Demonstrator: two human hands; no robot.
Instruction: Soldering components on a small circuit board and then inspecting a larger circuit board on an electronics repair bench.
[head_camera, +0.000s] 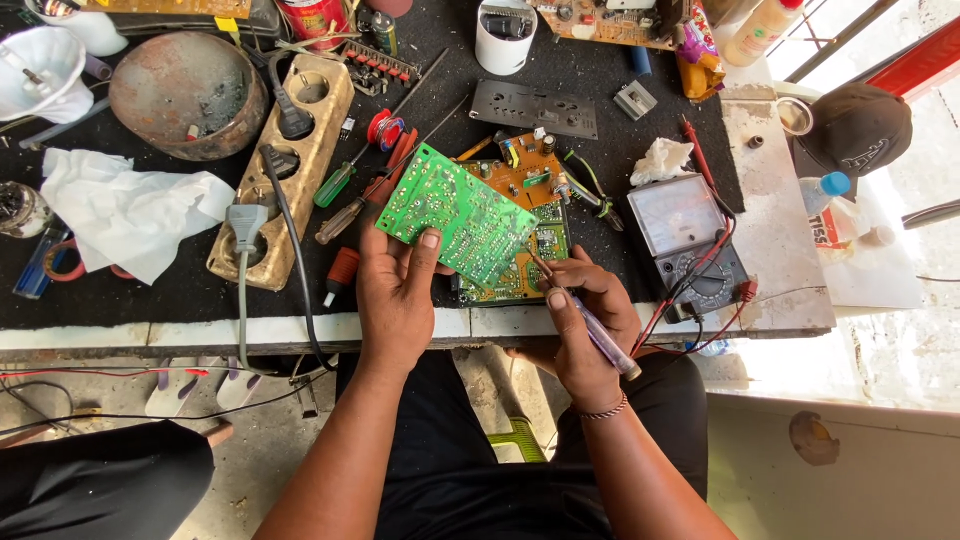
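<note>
- left hand (398, 290) grips the green board (455, 215), thumb on its face, fingers closed behind its near edge, board tilted up off the table (180, 290).
- right hand (585, 325) pinches a soldering iron (590, 325) like a pen, fingers closed, tip touching the board's right edge.
- just beyond the fingers lies an orange board (520, 170).
- a multimeter (690, 235) sits right of the right hand; screwdrivers (345, 205) lie left of the left thumb.

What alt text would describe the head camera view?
A left hand holds up a green circuit board while the right hand points a pen-like tool at it, above a cluttered black workbench with screwdrivers and a multimeter.
</note>
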